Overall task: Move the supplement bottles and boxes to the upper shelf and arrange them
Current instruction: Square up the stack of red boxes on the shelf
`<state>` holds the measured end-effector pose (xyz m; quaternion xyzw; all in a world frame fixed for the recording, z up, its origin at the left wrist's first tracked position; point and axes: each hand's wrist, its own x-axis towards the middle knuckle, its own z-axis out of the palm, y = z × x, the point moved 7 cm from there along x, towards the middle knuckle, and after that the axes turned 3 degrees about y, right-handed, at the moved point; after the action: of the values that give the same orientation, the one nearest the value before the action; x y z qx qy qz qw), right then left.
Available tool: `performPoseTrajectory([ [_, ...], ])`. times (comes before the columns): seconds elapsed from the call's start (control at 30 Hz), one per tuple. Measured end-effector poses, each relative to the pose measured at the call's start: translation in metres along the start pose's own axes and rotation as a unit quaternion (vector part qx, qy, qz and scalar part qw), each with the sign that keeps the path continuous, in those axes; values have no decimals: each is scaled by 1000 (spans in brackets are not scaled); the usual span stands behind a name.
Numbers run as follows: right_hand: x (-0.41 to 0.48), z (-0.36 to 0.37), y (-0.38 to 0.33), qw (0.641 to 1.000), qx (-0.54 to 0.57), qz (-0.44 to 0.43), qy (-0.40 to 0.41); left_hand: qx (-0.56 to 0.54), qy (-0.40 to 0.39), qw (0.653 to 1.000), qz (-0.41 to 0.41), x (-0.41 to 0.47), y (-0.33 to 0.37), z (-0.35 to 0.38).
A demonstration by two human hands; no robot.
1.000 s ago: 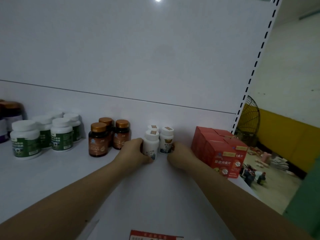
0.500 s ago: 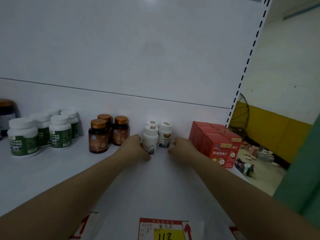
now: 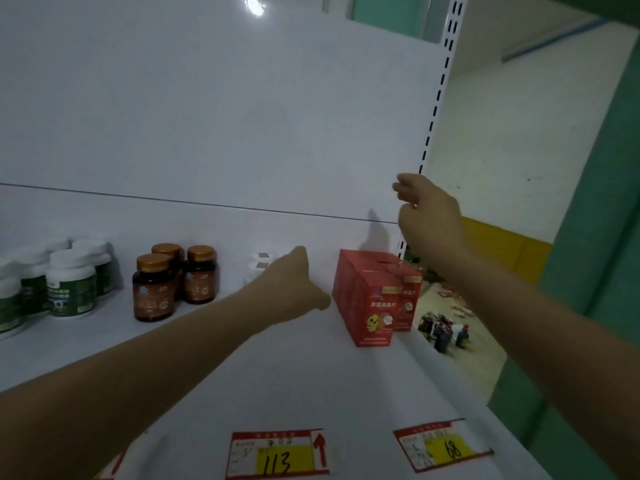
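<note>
The left hand (image 3: 294, 282) reaches to the white bottles (image 3: 259, 265); its fingers are hidden, so its grip cannot be told. The right hand (image 3: 429, 216) hangs raised, loosely curled and empty. On the shelf (image 3: 277, 375), red boxes (image 3: 374, 306) stand at the right edge, green bottles (image 3: 71, 285) at the left, and brown bottles (image 3: 152, 289) beside them. Price tags (image 3: 277, 452) line the front edge.

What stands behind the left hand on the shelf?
White bottles: two caps show. The left hand covers most of their bodies and any further bottles.
</note>
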<state>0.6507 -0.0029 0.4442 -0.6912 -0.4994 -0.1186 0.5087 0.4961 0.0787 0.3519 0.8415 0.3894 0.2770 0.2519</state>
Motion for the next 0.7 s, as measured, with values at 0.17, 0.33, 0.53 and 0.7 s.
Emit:
performPoseTrajectory([
  [0.17,3,-20,115,982,-123,116,-83,25,-167,984,-60,8,10,64],
  [0.33,-16,17,187,943,-132,126,-277,50,-211,971,-97,25,-4,96],
  [0.53,-30,59,190,906,-14,80,-415,-57,-241,965,-89,42,-12,124],
  [0.7,-33,70,184,900,2,54,-432,-80,-286,953,-65,41,9,131],
])
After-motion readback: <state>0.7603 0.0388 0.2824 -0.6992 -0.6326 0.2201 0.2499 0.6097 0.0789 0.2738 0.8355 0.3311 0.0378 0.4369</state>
